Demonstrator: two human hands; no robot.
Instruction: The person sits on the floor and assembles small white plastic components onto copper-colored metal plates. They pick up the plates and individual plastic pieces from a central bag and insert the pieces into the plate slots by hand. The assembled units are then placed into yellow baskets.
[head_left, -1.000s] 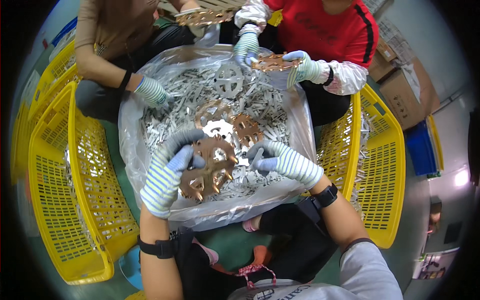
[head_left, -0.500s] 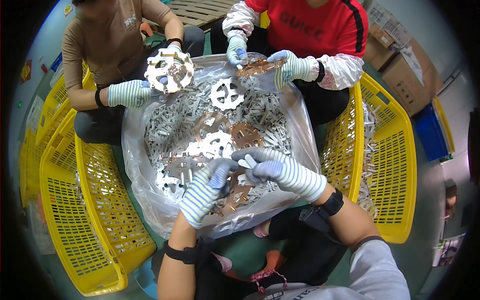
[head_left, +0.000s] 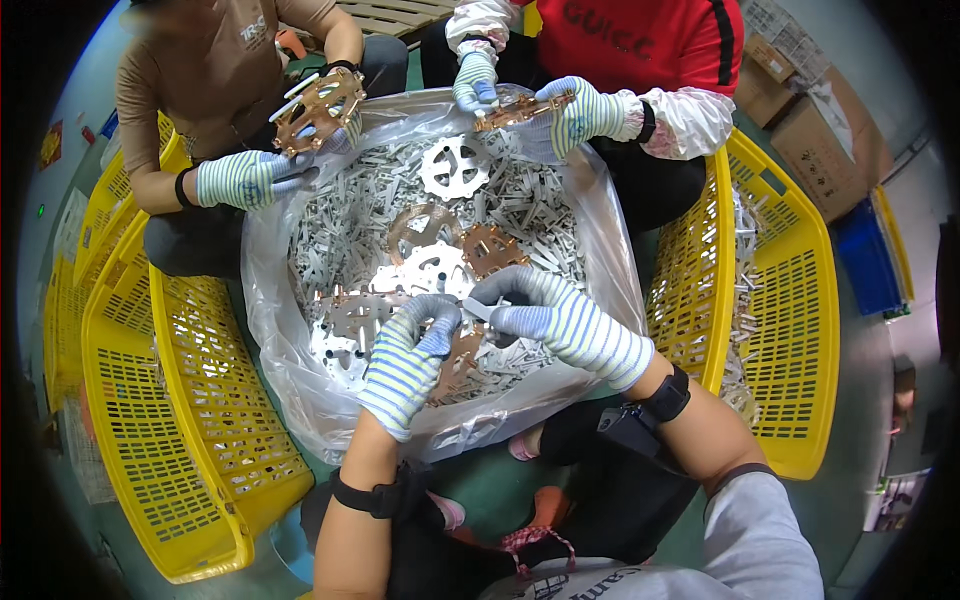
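Over a plastic-lined bin, my left hand [head_left: 408, 355], in a striped glove, is closed with thumb against fingers; what it grips, if anything, is hidden. My right hand [head_left: 575, 325], gloved alike, pinches a small grey metal strip [head_left: 479, 309] between thumb and fingers, its end close to the left fingertips. Just under both hands lies a copper-coloured plate [head_left: 458, 368], partly covered by them. Beyond it, silver cut-out discs [head_left: 437, 268] and a copper-coloured disc [head_left: 491, 250] rest on a heap of small grey strips [head_left: 540, 222].
Clear plastic lining [head_left: 610, 260] drapes over the bin's rim. Opposite sit two gloved co-workers, one holding a copper-coloured disc [head_left: 318, 112], the other a copper-coloured plate [head_left: 522, 112]. Yellow baskets [head_left: 225, 390] flank the bin, the right-hand basket [head_left: 790, 330] holding strips. Cardboard boxes [head_left: 825, 150] stand farther right.
My hands have come closer together, and the strip in my right fingers has tilted toward the left fingertips. The left co-worker's disc has turned from its silver face to its copper-coloured face.
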